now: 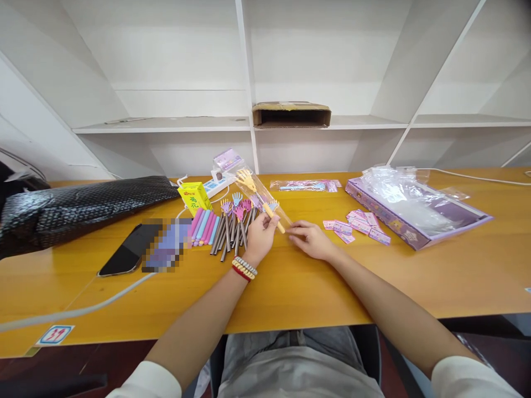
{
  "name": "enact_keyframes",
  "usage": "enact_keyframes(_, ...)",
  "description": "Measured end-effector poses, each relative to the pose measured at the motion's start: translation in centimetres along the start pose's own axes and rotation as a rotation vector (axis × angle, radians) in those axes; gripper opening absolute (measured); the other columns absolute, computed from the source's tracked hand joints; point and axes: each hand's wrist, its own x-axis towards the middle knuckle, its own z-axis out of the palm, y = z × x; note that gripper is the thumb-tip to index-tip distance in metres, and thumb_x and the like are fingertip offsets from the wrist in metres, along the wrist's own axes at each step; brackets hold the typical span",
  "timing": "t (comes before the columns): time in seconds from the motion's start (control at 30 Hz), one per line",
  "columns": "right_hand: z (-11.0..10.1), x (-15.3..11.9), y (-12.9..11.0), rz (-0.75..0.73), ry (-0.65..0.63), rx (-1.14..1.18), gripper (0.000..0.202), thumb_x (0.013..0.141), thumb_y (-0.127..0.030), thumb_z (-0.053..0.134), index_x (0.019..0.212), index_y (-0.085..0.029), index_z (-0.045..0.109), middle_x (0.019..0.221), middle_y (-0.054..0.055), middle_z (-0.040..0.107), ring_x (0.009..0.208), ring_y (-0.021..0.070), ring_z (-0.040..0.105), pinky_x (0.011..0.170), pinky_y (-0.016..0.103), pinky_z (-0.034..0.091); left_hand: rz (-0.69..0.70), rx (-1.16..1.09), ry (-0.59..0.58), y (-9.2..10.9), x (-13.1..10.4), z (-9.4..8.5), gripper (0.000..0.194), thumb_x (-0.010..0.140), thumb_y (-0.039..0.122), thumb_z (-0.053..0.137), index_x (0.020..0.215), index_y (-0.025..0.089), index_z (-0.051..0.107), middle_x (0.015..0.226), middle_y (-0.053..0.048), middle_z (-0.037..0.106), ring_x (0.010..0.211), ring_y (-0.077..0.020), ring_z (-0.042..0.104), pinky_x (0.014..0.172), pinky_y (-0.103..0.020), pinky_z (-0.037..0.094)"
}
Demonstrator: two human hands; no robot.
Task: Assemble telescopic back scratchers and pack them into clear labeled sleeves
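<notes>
In the middle of a yellow-orange bench (pixel 307 301), just in front of the person, a yellow hand-shaped scratcher (pixel 271 211) slants inside a clear plastic sleeve (pixel 285 216), its spread fingers pointing up and away to the left. The left hand (pixel 260 239) has its grip closed around the handle, thumb on top. The right hand (pixel 309 237) is beside the handle's end, its fingers curled with little gap; whether that grip has caught the film, I cannot tell.

The scratcher looks light and fairly stiff, with a thin metal shaft; its splayed prongs seem the likeliest part to bend or snag. The handle is the natural place to hold it, while the sleeve is probably slippery and floppy, best pinched at its edge.

As for writing, a yellow packet (pixel 194 198) to the left carries large green Chinese characters (they seem to read 菊花, chrysanthemum). A sticker (pixel 55 334) on the bench's near edge shows blue-framed red digits, apparently 39. Small pink cards (pixel 360 224) and a purple box (pixel 384 221) at right are printed, too small to read.
</notes>
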Motion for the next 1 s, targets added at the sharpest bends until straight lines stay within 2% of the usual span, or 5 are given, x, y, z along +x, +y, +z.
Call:
enact_keyframes(0.2,0.2,0.3,-0.2,0.115,-0.003,0.177,0.018,0.084,-0.026,0.053,0.085,-0.020,0.070,0.090,0.004,0.062,0.082,0.0138,0.058,0.079,0.027,0.046,0.078,0.071,-0.060,0.4,-0.6,0.5,0.027,0.083,0.040,0.050,0.095,0.016,0.057,0.088,-0.005,0.062,0.078,-0.0148,0.059,0.070,-0.026,0.047)
enact_keyframes(0.4,0.5,0.5,-0.3,0.226,0.008,0.211,0.018,0.081,-0.029,0.059,0.092,-0.019,0.069,0.089,0.005,0.064,0.082,0.0152,0.058,0.079,0.029,0.044,0.109,0.112,-0.020,1.1,-0.9,0.6,0.028,0.084,0.038,0.049,0.101,0.018,0.057,0.092,-0.006,0.064,0.085,-0.0164,0.061,0.075,-0.027,0.047)
enact_keyframes(0.73,0.7,0.5,-0.2,0.212,-0.047,0.126,0.016,0.076,-0.032,0.064,0.083,-0.018,0.067,0.080,0.003,0.059,0.076,0.0141,0.054,0.072,0.026,0.041,0.100,0.086,-0.026,1.0,-1.1,0.9,0.033,0.083,0.038,0.051,0.107,0.016,0.056,0.097,-0.008,0.064,0.086,-0.0177,0.061,0.079,-0.030,0.049)
enact_keyframes(0.9,0.4,0.5,-0.3,0.159,-0.096,0.045,0.009,0.072,-0.024,0.064,0.074,-0.016,0.062,0.079,0.003,0.056,0.077,0.0146,0.051,0.073,0.027,0.040,0.129,0.052,0.004,1.6,-1.1,0.7,0.032,0.083,0.038,0.051,0.105,0.017,0.057,0.100,-0.008,0.064,0.090,-0.0182,0.060,0.080,-0.029,0.048)
enact_keyframes(1.0,0.3,0.4,-0.1,0.103,-0.141,0.000,0.008,0.067,-0.019,0.063,0.066,-0.016,0.056,0.080,0.003,0.056,0.078,0.0153,0.050,0.074,0.027,0.039,0.154,0.028,0.020,2.0,-1.0,0.4,0.028,0.084,0.039,0.050,0.098,0.016,0.058,0.095,-0.007,0.064,0.082,-0.0161,0.060,0.073,-0.027,0.050)
